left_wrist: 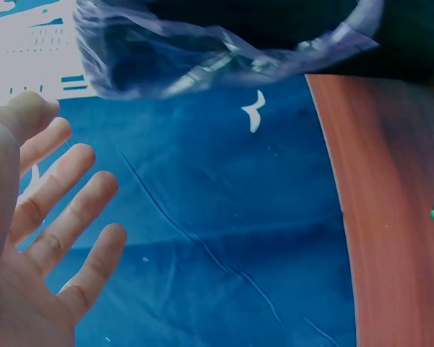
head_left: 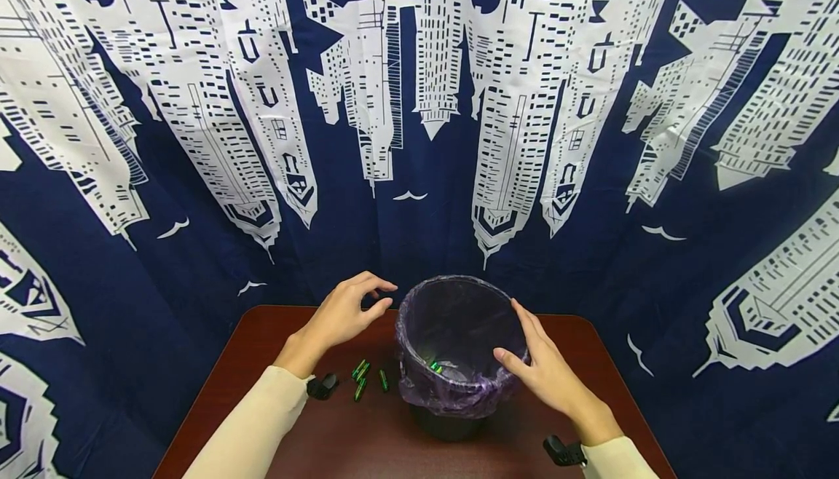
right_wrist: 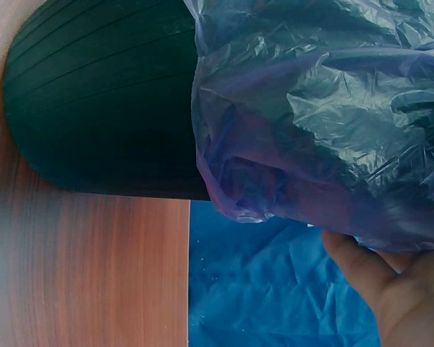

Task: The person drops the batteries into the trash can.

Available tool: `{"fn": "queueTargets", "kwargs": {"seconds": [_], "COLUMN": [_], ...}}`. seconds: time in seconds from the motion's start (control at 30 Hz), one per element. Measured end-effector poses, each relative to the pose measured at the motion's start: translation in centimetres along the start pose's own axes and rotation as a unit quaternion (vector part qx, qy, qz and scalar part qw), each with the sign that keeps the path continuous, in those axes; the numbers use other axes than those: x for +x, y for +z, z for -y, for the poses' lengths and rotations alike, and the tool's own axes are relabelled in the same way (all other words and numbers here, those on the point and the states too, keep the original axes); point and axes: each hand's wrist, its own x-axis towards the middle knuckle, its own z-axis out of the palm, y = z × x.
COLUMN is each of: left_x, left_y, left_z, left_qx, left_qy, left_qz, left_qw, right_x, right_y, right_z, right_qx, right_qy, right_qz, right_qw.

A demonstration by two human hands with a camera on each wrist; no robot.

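A dark trash bin (head_left: 448, 428) lined with a translucent purple bag (head_left: 442, 400) stands upright on the table. Inside, green batteries (head_left: 435, 367) lie at the bottom. My left hand (head_left: 347, 311) hovers left of the bin's rim, its fingers loosely bent with nothing between them; in the left wrist view the fingers are spread apart. My right hand (head_left: 547, 370) rests against the bin's right rim, fingers fairly straight, touching the bag. Several green batteries (head_left: 360, 370) lie on the table below my left hand, with another battery (head_left: 384, 380) closer to the bin.
The reddish-brown wooden table (head_left: 314, 435) has rounded back corners. Behind it hangs a navy curtain (head_left: 406, 239) with white upside-down skyscrapers. A black wrist device (head_left: 323, 386) sits at my left cuff and another wrist device (head_left: 564, 451) at my right.
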Motion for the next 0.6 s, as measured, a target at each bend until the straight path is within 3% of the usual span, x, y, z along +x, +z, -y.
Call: {"fn": "queueTargets", "kwargs": {"seconds": [0.6], "left_x": [-5.4], "left_y": [2.0], "left_z": [5.7], "left_qx": [0.005], "left_qy": [-0.066], "left_qz": [0.014], "left_qw": [0.9977], "right_x": [0.1], "right_y": [-0.1], "right_z": [-0.1], "right_qx": [-0.004], "right_qy": [-0.001], "right_qz": [-0.001], "right_qw": [1.0]}}
